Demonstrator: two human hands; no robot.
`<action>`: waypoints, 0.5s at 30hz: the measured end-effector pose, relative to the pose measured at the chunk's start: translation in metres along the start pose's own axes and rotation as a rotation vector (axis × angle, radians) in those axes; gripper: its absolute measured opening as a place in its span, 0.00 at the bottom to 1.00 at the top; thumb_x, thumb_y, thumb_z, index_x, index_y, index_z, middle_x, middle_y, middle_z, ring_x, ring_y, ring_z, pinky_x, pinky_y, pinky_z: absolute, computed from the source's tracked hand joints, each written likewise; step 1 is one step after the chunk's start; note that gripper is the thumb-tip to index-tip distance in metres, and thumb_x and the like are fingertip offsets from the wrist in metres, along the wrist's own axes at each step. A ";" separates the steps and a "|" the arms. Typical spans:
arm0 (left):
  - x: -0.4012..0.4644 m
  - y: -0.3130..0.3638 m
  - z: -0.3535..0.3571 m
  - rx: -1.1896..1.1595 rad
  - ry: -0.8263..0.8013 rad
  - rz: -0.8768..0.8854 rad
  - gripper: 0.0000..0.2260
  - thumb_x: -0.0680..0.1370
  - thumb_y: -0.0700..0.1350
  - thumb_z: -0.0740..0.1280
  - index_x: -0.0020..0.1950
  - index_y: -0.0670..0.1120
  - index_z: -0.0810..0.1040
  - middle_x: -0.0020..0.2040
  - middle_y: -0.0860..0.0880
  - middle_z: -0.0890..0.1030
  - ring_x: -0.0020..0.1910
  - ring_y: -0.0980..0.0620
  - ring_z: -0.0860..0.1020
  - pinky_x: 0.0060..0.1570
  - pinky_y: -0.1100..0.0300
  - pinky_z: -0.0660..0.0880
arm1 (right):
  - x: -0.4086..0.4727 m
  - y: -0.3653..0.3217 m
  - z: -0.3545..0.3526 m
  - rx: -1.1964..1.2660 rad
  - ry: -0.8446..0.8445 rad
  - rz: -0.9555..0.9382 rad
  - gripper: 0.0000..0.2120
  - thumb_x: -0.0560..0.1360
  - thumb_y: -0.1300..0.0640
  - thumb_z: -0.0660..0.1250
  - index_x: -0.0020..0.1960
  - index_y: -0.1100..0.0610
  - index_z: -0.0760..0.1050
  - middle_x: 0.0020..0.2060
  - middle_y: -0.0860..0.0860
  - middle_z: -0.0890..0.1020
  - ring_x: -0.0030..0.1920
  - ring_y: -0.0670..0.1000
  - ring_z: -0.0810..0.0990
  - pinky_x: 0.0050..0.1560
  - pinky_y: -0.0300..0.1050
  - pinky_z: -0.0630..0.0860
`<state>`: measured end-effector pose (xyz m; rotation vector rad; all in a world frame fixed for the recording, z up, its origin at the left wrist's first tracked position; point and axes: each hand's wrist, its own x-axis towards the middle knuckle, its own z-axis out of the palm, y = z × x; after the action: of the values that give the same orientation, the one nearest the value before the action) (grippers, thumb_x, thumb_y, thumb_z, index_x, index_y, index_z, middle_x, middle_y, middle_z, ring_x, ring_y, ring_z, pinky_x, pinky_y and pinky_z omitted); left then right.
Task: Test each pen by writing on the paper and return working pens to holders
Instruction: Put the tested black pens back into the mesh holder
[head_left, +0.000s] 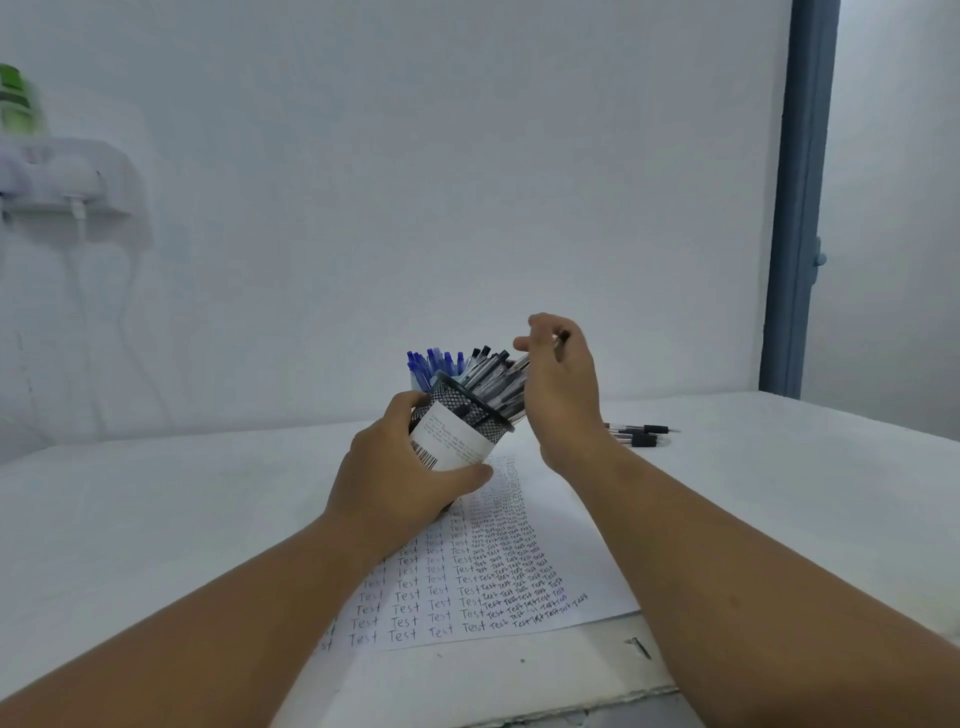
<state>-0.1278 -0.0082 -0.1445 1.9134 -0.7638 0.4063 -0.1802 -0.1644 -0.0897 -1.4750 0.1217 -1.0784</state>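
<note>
At mid-frame a black mesh holder (467, 415) with a white barcode label tilts right above the paper (498, 561), crammed with black-capped pens (488, 376). Behind it stand blue pens (434, 362). The paper lies flat, covered in rows of "Test". Loose pens (641, 435) lie at right.

L hand (395, 478) grips tilted mesh holder (467, 415), R hand (558, 379) pinches pen (519, 364)

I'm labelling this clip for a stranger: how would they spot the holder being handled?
On the white table, look above the sheet of paper covered in handwritten "Test". The left hand grips a tilted black mesh pen holder with a white barcode label; the holder behind carries blue-capped pens.
</note>
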 end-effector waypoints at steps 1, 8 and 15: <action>0.000 0.000 -0.001 0.013 0.001 -0.002 0.35 0.60 0.58 0.82 0.62 0.64 0.68 0.45 0.57 0.81 0.33 0.58 0.83 0.36 0.53 0.84 | 0.000 0.002 0.001 0.000 -0.022 0.022 0.11 0.83 0.42 0.57 0.55 0.47 0.74 0.52 0.51 0.81 0.40 0.40 0.75 0.42 0.38 0.73; 0.000 -0.001 -0.002 0.066 -0.003 0.035 0.38 0.60 0.60 0.81 0.65 0.62 0.68 0.46 0.58 0.82 0.34 0.56 0.83 0.37 0.53 0.84 | 0.000 0.004 0.003 0.020 -0.022 0.009 0.12 0.85 0.53 0.56 0.60 0.47 0.78 0.52 0.44 0.81 0.48 0.48 0.80 0.49 0.47 0.80; 0.001 -0.002 -0.001 0.111 0.021 0.050 0.38 0.59 0.63 0.80 0.65 0.63 0.68 0.46 0.60 0.81 0.40 0.57 0.83 0.40 0.52 0.83 | -0.004 0.004 0.004 0.014 -0.028 0.010 0.16 0.84 0.47 0.56 0.71 0.45 0.62 0.54 0.44 0.81 0.47 0.46 0.80 0.51 0.48 0.79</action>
<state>-0.1260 -0.0067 -0.1446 1.9935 -0.7904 0.5082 -0.1775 -0.1605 -0.0945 -1.4748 0.1015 -1.0485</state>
